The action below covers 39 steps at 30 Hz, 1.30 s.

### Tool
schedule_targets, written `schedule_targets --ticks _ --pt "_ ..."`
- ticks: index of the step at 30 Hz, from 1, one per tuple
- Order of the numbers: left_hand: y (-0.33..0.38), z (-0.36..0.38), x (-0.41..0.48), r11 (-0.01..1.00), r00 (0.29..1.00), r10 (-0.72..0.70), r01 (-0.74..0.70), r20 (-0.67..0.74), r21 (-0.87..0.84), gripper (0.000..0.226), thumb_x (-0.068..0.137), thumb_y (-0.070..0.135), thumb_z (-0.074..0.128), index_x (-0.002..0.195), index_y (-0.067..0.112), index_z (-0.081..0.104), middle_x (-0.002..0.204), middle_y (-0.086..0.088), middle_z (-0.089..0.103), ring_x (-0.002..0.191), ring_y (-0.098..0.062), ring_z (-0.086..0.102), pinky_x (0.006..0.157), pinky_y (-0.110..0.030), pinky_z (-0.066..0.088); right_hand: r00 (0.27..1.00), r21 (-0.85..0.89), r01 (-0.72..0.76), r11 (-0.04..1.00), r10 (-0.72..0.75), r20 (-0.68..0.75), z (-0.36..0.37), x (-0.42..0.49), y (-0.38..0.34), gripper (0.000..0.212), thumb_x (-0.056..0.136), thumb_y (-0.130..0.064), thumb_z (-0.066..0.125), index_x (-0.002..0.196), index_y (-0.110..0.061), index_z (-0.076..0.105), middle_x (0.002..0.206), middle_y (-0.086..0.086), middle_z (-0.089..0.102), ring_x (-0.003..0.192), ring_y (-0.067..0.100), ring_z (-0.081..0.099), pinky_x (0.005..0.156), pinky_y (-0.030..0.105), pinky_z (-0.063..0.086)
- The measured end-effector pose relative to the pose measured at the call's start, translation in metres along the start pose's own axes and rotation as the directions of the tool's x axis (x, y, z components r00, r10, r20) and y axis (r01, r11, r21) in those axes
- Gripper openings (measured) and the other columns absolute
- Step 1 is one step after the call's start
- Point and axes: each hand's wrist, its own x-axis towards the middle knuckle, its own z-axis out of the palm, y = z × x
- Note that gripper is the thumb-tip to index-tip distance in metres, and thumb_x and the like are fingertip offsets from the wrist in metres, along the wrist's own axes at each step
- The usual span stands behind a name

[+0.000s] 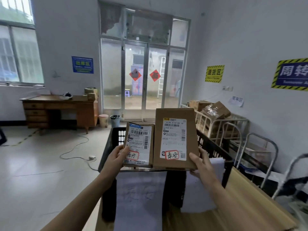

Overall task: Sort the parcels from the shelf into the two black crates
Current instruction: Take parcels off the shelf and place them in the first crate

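My left hand [117, 157] grips a small brown parcel [150, 147] by its lower left edge. My right hand [202, 162] holds a larger brown parcel [158, 130] at its lower right corner. Both parcels are upright, side by side, labels facing me, each with a red-framed handwritten sticker. They hover above two black crates [116, 135] standing side by side on a wooden table [241, 202]. A white paper sheet hangs on each crate's near wall; the left sheet [140, 197] carries faint writing. The crates' insides are mostly hidden behind the parcels.
White metal racks [233, 127] with cardboard boxes stand at the right wall. A wooden desk [60, 109] is at the back left, with two small bins [115, 120] by the glass door. A cable [75, 150] trails over the tiled floor.
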Motion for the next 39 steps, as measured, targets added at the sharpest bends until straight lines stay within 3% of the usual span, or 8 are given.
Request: schedule_targets --ticks 7,13,20,25,28,31,36,39 --pt "-0.006 -0.044 0.032 0.999 0.993 -0.017 0.02 -0.114 0.027 0.024 0.096 0.028 0.044 0.113 0.012 0.052 0.1 -0.008 0.067 0.085 -0.016 0.065 0.07 -0.022 0.052 0.997 0.006 -0.034 0.999 0.034 0.065 0.054 0.044 0.013 0.028 0.092 -0.024 0.051 0.118 -0.029 0.042 0.098 0.0 0.062 0.087 0.015 0.061 0.068 0.029 0.049" --pt "-0.025 -0.064 0.068 0.993 0.98 -0.059 0.077 -0.191 0.088 0.031 0.097 0.03 0.042 0.117 0.01 0.055 0.104 -0.01 0.068 0.089 -0.019 0.065 0.072 -0.024 0.052 0.989 -0.006 -0.087 0.996 0.087 0.122 0.083 0.089 0.038 0.035 0.091 -0.033 0.052 0.125 -0.028 0.046 0.107 0.003 0.064 0.1 0.021 0.06 0.087 0.042 0.047" --pt "-0.048 -0.06 0.141 0.981 0.966 -0.11 0.143 -0.233 0.13 0.03 0.098 0.029 0.04 0.109 0.008 0.058 0.098 -0.011 0.068 0.091 -0.025 0.066 0.086 -0.042 0.054 0.986 0.01 -0.127 0.992 0.125 0.11 0.107 0.158 0.073 0.04 0.093 -0.031 0.05 0.132 -0.022 0.046 0.103 0.003 0.066 0.094 0.017 0.062 0.067 0.029 0.048" --pt "-0.079 -0.046 0.211 0.958 0.949 -0.119 0.187 -0.291 0.218 0.022 0.1 0.023 0.037 0.096 0.013 0.056 0.083 0.0 0.063 0.078 -0.014 0.062 0.058 -0.016 0.045 0.987 -0.016 -0.151 0.988 0.151 0.047 0.123 0.219 0.104 0.038 0.096 -0.028 0.047 0.133 -0.018 0.045 0.1 -0.002 0.064 0.088 0.009 0.06 0.063 0.02 0.045" --pt "-0.109 -0.041 0.249 0.935 0.931 -0.173 0.258 -0.322 0.243 0.028 0.1 0.025 0.037 0.103 0.009 0.06 0.099 -0.01 0.067 0.089 -0.023 0.061 0.073 -0.028 0.046 0.981 -0.031 -0.191 0.981 0.192 0.025 0.132 0.257 0.131 0.036 0.097 -0.028 0.044 0.132 -0.017 0.044 0.095 -0.003 0.061 0.086 0.008 0.058 0.064 0.022 0.045" --pt "-0.137 -0.039 0.28 0.912 0.896 -0.221 0.329 -0.384 0.244 0.034 0.1 0.025 0.036 0.111 0.003 0.059 0.096 -0.008 0.063 0.087 -0.02 0.057 0.069 -0.027 0.041 0.969 -0.07 -0.244 0.967 0.246 0.028 0.142 0.286 0.158 0.038 0.098 -0.028 0.042 0.134 -0.017 0.043 0.094 -0.004 0.061 0.086 0.007 0.057 0.067 0.023 0.046" --pt "-0.174 -0.04 0.317 0.866 0.845 -0.271 0.423 -0.461 0.265 0.035 0.101 0.025 0.034 0.114 0.002 0.057 0.113 -0.015 0.063 0.092 -0.024 0.055 0.074 -0.028 0.037 0.937 -0.126 -0.342 0.931 0.348 0.032 0.157 0.325 0.202 0.04 0.098 -0.029 0.041 0.136 -0.016 0.041 0.102 0.0 0.062 0.09 0.009 0.058 0.065 0.022 0.046" --pt "-0.192 -0.04 0.333 0.844 0.817 -0.3 0.468 -0.493 0.261 0.036 0.101 0.023 0.032 0.114 -0.001 0.056 0.114 -0.018 0.063 0.096 -0.028 0.056 0.072 -0.028 0.037 0.914 -0.146 -0.4 0.905 0.406 0.015 0.165 0.341 0.221 0.039 0.098 -0.031 0.04 0.135 -0.016 0.042 0.103 0.003 0.062 0.091 0.014 0.059 0.073 0.029 0.05"
